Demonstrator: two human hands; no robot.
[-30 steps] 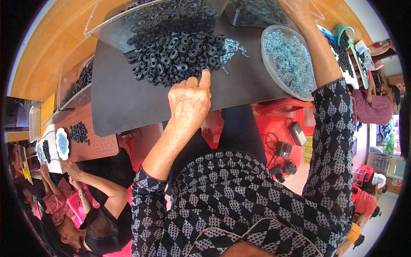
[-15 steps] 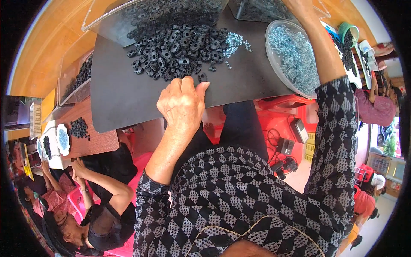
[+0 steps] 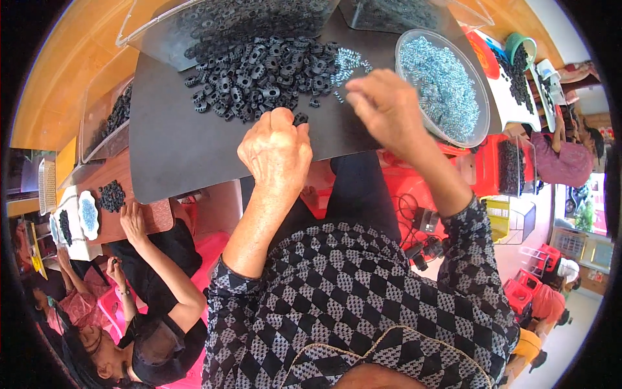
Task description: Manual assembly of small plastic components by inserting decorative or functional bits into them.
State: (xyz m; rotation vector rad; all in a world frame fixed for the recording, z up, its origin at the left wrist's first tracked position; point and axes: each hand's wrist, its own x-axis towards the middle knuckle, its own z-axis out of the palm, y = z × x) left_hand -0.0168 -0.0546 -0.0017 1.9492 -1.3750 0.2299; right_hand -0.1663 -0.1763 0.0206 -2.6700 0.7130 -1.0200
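Observation:
My left hand (image 3: 275, 146) is closed in a fist at the near edge of a heap of small black plastic clips (image 3: 249, 78) on a dark grey board (image 3: 175, 155). A single black clip (image 3: 300, 118) shows beside its fingers; whether they grip it I cannot tell. My right hand (image 3: 389, 107) hovers over the board with its fingers curled together, and what they hold, if anything, is hidden. Just beyond it lies a small scatter of metal springs (image 3: 350, 59). To its right a round clear tub (image 3: 483, 123) is full of such springs.
Clear plastic bins (image 3: 214, 29) stand at the far edge, and another bin (image 3: 103, 133) is on the left. At lower left a co-worker (image 3: 152, 324) sits by a brown table (image 3: 152, 220). Red stools (image 3: 447, 170) and black adapters (image 3: 424, 249) are below right.
My right hand has come back from beyond the spring tub to the loose springs. My left hand stays closed in nearly the same place. The co-worker's arm has moved over the brown table.

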